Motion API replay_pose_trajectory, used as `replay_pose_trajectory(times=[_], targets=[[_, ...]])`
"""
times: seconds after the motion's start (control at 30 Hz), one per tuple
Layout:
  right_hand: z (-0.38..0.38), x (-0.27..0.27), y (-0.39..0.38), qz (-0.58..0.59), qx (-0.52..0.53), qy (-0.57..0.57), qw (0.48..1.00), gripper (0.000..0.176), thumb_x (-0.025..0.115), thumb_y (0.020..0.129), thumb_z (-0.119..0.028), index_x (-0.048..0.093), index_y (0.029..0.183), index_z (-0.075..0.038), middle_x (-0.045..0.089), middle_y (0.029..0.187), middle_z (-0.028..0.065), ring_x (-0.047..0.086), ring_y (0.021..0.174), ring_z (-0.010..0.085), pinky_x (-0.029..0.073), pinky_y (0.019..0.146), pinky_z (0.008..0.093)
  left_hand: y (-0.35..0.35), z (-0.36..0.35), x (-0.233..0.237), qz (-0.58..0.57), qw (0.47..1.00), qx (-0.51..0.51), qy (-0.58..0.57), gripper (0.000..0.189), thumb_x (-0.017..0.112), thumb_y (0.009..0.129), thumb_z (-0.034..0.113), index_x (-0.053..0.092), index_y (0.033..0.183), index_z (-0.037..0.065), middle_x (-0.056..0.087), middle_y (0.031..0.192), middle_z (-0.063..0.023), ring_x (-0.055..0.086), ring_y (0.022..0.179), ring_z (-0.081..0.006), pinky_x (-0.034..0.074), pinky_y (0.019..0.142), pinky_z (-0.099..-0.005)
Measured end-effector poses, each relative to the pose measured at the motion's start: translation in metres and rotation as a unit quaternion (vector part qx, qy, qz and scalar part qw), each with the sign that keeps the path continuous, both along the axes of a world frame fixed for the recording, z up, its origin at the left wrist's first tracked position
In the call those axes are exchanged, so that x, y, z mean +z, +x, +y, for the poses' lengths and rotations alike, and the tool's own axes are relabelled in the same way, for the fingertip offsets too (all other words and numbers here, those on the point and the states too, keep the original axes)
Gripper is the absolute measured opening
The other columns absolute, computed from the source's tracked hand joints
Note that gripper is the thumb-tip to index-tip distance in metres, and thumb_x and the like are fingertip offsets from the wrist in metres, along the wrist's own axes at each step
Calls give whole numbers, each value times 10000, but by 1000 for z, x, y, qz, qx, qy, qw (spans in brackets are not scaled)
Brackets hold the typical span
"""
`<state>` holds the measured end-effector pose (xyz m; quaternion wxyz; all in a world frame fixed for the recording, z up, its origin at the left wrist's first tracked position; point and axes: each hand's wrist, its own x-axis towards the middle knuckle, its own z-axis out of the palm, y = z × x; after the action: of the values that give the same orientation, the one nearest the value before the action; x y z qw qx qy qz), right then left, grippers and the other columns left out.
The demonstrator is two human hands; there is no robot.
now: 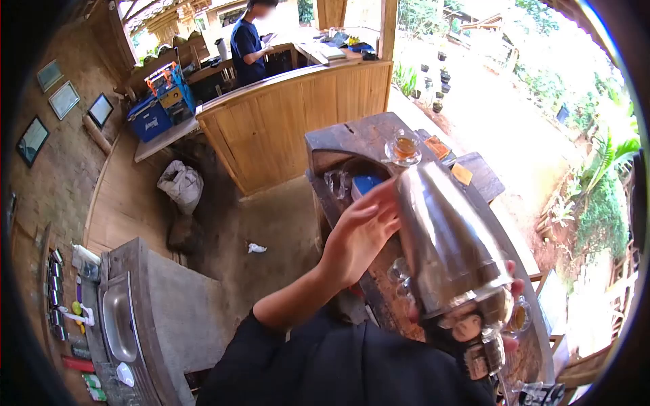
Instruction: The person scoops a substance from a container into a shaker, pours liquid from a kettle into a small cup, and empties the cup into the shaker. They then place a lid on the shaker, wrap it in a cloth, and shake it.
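A large shiny metal canister (pixel 450 237) is tilted in front of me over the wooden counter. Its lower end has a spout or tap. My left hand (pixel 362 233) touches the upper left side of the canister, fingers stretched along it. Around the lower right end wrap the fingertips of my right hand (pixel 512 304); the rest of that hand is hidden behind the metal. Beyond the canister, a glass cup of amber drink (pixel 405 147) stands on a saucer on the counter (pixel 365 132). Another glass (pixel 520 317) is near my right hand.
A person in a dark blue shirt (pixel 246 44) stands behind a wooden partition (pixel 298 115). To the left are a metal sink (pixel 120 318), a blue cooler box (pixel 149 120) and a white sack (pixel 181 184). An orange-topped box (pixel 437 146) lies by the counter's far edge.
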<state>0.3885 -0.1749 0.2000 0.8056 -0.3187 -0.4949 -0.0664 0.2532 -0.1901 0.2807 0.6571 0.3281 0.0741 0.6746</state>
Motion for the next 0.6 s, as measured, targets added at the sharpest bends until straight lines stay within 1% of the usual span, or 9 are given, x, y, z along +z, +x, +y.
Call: replay_pose_trajectory(times=[0.17, 0.2, 0.3, 0.33, 0.43, 0.5, 0.53, 0.57, 0.6], targets=[[27, 14, 20, -178, 84, -9, 980, 719, 567, 922, -543, 368, 1460, -109, 422, 1464, 132, 492, 1244, 310, 433, 1042, 475, -13, 23, -6, -24, 999, 37, 0, 604, 554, 909, 272, 383, 1434, 25, 516, 1385, -79, 430, 1322, -196, 303, 1095, -348], [20, 18, 36, -62, 281, -98, 953, 718, 586, 907, -524, 395, 1432, -73, 442, 1446, 151, 504, 1231, 313, 412, 1049, 460, -14, 21, -8, -31, 999, -4, 18, 614, 559, 908, 283, 379, 1437, 30, 515, 1383, -80, 426, 1323, -197, 302, 1095, -348], [-15, 16, 76, 267, 734, -325, 534, 719, 641, 863, -467, 475, 1350, 35, 503, 1392, 211, 540, 1193, 323, 352, 1073, 414, -3, 1, -26, 19, 1000, -10, 15, 614, 545, 896, 295, 399, 1430, 32, 500, 1400, -85, 441, 1299, -203, 304, 1087, -349], [-3, -14, 63, 123, 598, -228, 758, 721, 672, 843, -447, 494, 1331, 54, 493, 1407, 217, 533, 1199, 299, 374, 1030, 390, -5, 7, -36, 18, 1000, -10, 10, 614, 545, 896, 295, 399, 1430, 32, 500, 1400, -85, 441, 1299, -203, 304, 1087, -349], [-3, -44, 71, -47, 488, -193, 850, 801, 686, 830, -473, 391, 1410, -5, 393, 1464, 188, 392, 1309, 315, 315, 1082, 414, -12, 16, -48, -39, 992, 29, -114, 684, 565, 883, 342, 371, 1459, 30, 459, 1448, -80, 421, 1320, -188, 288, 1087, -345], [6, -43, 70, -216, 347, -132, 903, 900, 699, 817, -499, 288, 1489, -64, 293, 1521, 160, 250, 1419, 330, 257, 1135, 438, -13, 7, -23, -32, 998, -39, 28, 658, 549, 899, 342, 381, 1454, 33, 470, 1436, -65, 430, 1299, -164, 283, 1082, -342], [-29, 20, 59, 96, 583, -169, 789, 941, 734, 782, -528, 307, 1466, -43, 390, 1424, 178, 381, 1325, 327, 335, 1093, 453, -10, 2, -7, -1, 995, -31, 97, 624, 522, 911, 315, 384, 1451, 34, 486, 1417, -58, 434, 1284, -154, 287, 1080, -342], [-60, 85, 47, 397, 716, -182, 544, 983, 769, 746, -557, 326, 1442, -21, 486, 1327, 196, 512, 1230, 324, 413, 1051, 469, -9, 3, -1, -6, 995, -31, 90, 624, 522, 911, 315, 384, 1451, 34, 486, 1417, -58, 434, 1284, -154, 287, 1080, -342], [-35, 72, 48, 165, 529, -213, 805, 965, 772, 756, -531, 320, 1461, -52, 462, 1361, 204, 504, 1241, 327, 409, 1055, 462, -10, 7, 4, -8, 997, 7, 77, 629, 519, 909, 309, 377, 1454, 30, 469, 1437, -64, 426, 1295, -158, 286, 1083, -343]])
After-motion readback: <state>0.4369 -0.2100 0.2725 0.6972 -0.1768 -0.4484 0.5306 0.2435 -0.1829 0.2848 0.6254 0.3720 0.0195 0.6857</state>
